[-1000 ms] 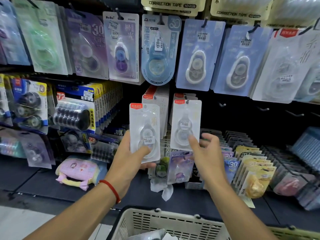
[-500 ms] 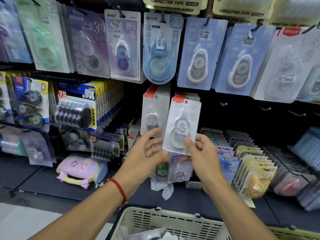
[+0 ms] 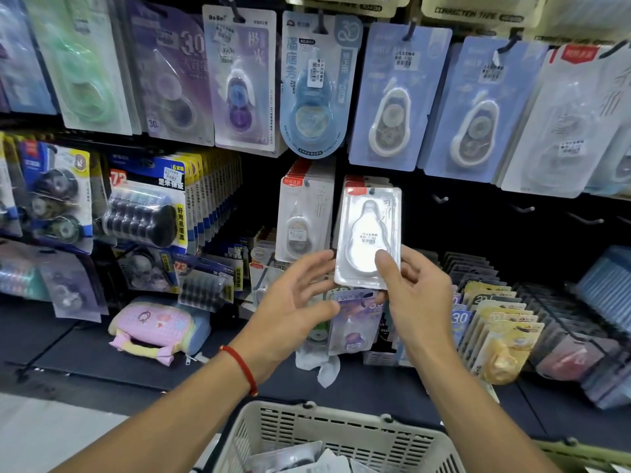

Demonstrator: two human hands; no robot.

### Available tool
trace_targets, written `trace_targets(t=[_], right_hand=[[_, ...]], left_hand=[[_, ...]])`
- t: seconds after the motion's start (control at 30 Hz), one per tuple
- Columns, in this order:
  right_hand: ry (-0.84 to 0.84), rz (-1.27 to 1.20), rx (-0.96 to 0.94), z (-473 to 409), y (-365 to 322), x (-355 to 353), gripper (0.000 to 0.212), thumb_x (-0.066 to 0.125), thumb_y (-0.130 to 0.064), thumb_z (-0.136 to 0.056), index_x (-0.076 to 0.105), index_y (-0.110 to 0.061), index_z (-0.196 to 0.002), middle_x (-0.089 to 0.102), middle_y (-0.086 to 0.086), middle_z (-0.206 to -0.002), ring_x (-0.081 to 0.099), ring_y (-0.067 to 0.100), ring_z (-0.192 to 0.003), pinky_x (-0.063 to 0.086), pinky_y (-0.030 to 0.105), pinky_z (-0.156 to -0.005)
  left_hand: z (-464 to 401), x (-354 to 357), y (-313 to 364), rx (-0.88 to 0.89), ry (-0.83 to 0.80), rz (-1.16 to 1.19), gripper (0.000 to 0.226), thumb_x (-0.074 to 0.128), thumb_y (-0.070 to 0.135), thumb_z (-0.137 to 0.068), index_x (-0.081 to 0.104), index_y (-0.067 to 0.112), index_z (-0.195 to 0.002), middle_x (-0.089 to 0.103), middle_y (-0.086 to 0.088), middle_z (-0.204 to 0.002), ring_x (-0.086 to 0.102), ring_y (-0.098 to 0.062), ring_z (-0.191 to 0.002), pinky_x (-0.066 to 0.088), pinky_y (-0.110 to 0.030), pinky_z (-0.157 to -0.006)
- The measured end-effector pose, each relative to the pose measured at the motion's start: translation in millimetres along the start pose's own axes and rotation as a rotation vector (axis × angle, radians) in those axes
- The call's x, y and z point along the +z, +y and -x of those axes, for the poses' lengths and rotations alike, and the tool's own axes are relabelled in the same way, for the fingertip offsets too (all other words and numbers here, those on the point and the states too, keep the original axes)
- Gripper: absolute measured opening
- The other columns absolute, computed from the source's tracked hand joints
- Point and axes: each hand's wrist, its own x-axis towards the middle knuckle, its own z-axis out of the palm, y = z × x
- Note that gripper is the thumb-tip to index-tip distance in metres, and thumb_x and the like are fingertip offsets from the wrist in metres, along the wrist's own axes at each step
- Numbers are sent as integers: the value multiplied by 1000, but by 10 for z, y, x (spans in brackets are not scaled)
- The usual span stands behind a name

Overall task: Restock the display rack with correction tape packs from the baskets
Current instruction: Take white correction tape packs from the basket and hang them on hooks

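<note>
My right hand (image 3: 415, 295) pinches a white correction tape pack (image 3: 367, 233) by its lower end, thumb on the front, holding it upright against the row of matching packs on a rack hook. To its left hangs another stack of the same white packs (image 3: 302, 220). My left hand (image 3: 290, 308) hovers just left of the held pack with fingers spread and relaxed, holding nothing. A cream plastic basket (image 3: 341, 435) with more packs inside sits below my arms.
Blue and purple correction tape packs (image 3: 389, 100) hang on the upper row. Bare hooks (image 3: 522, 209) stick out at the right. Slotted trays of yellow packs (image 3: 495, 329) fill the shelf at lower right. A pink pencil case (image 3: 153, 326) lies on the shelf at left.
My left hand hung its pack on the left hook and let go, now empty. My right hand lifted its pack up toward the right hook's stack.
</note>
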Motion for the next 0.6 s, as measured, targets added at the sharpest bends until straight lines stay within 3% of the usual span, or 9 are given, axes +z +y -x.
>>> trace_targets(t=[0.13, 0.23, 0.3, 0.37, 0.47, 0.6], right_hand=[[-10, 235, 7, -63, 83, 1, 22, 66, -44, -101, 70, -34, -120, 78, -4, -90, 71, 20, -72, 58, 41, -66], [-37, 788, -77, -107, 219, -16, 49, 62, -41, -103, 52, -23, -147, 63, -1, -138, 56, 22, -126, 49, 42, -102], [-94, 927, -264, -119, 251, 2, 56, 64, -27, -103, 46, -18, -155, 45, 4, -158, 39, 25, -146, 39, 45, -116], [-206, 982, -419, -206, 282, 31, 57, 64, -21, -102, 46, -18, -156, 32, 4, -168, 29, 25, -155, 35, 46, -119], [-349, 1104, -492, -468, 354, 107, 61, 60, -22, -103, 39, -21, -160, 15, 4, -175, 15, 23, -161, 32, 45, -120], [-371, 1272, -492, -819, 457, 244, 59, 60, -22, -99, 43, -16, -155, 14, 6, -174, 19, 27, -158, 43, 49, -112]], left_hand=[[-50, 9, -8, 49, 16, -220, 67, 67, -5, -94, 51, 43, -139, 57, 18, -147, 54, 3, -135, 49, -25, -112], [-177, -69, -85, 136, 139, -610, 69, 65, 5, -93, 46, 33, -153, 39, 14, -163, 34, -4, -150, 30, -26, -123], [-298, -136, -126, 222, 231, -816, 71, 66, 5, -90, 45, 24, -155, 25, 7, -170, 20, -10, -156, 16, -22, -124], [-410, -181, -182, 279, 259, -930, 73, 68, 4, -88, 44, 20, -155, 18, 0, -172, 16, -17, -157, 17, -26, -125], [-499, -223, -323, 302, 210, -1035, 78, 71, 9, -88, 39, 19, -158, 8, 0, -174, 16, -21, -156, 27, -29, -117], [-528, -297, -440, 339, 182, -1113, 86, 74, 7, -83, 36, 19, -159, 3, -1, -175, 19, -27, -157, 46, -39, -109]])
